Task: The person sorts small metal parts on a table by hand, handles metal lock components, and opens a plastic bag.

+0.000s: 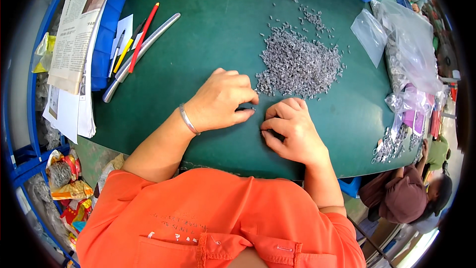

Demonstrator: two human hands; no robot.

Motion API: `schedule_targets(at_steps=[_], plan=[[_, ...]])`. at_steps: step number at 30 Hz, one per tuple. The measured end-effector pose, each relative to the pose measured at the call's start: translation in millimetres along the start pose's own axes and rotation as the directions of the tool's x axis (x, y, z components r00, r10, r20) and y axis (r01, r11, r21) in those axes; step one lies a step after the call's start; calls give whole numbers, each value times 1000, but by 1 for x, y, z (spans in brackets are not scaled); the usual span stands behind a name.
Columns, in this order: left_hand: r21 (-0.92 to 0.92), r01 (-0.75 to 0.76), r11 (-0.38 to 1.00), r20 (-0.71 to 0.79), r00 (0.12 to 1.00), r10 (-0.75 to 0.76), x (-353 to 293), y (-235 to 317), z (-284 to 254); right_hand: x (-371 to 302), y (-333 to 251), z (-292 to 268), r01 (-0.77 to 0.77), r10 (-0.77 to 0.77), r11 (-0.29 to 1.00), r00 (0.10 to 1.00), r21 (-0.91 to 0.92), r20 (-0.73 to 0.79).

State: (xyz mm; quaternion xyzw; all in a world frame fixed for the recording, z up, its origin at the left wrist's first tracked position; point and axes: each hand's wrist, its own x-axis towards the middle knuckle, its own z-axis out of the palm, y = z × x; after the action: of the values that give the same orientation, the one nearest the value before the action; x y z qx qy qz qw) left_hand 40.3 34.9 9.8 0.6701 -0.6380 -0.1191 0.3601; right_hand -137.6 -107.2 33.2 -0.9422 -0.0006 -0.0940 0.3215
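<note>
A wide heap of small grey metal-looking parts [300, 64] lies on the green tabletop [218, 25], with a few loose pieces scattered at its far side. Just left of the heap's near edge is my left hand [223, 100], wearing a bangle [187, 119] at the wrist. Its fingers are curled toward the thumb, and a tiny dark speck shows at the fingertips. My right hand [292, 128] rests close beside it, nearer than the heap, with fingers bent in and thumb against them. Whatever it pinches is hidden or too small to name.
At left stand a blue bin [106, 34], a newspaper [74, 30], a red pen [144, 37] and a long pale strip [144, 54]. Clear plastic bags [411, 39] and ring-like parts [391, 146] lie along the right edge. Another person [404, 193] sits at lower right.
</note>
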Motion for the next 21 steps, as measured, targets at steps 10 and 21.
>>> schedule_targets(at_steps=[10,21], plan=[[-143,-60,988,21,998,63,7,1,-7,5,5,-5,1,0,1000,1000,18,-25],[-992,63,109,-31,717,-696,101,-35,-51,3,10,-2,-3,3,1000,966,4,-260]])
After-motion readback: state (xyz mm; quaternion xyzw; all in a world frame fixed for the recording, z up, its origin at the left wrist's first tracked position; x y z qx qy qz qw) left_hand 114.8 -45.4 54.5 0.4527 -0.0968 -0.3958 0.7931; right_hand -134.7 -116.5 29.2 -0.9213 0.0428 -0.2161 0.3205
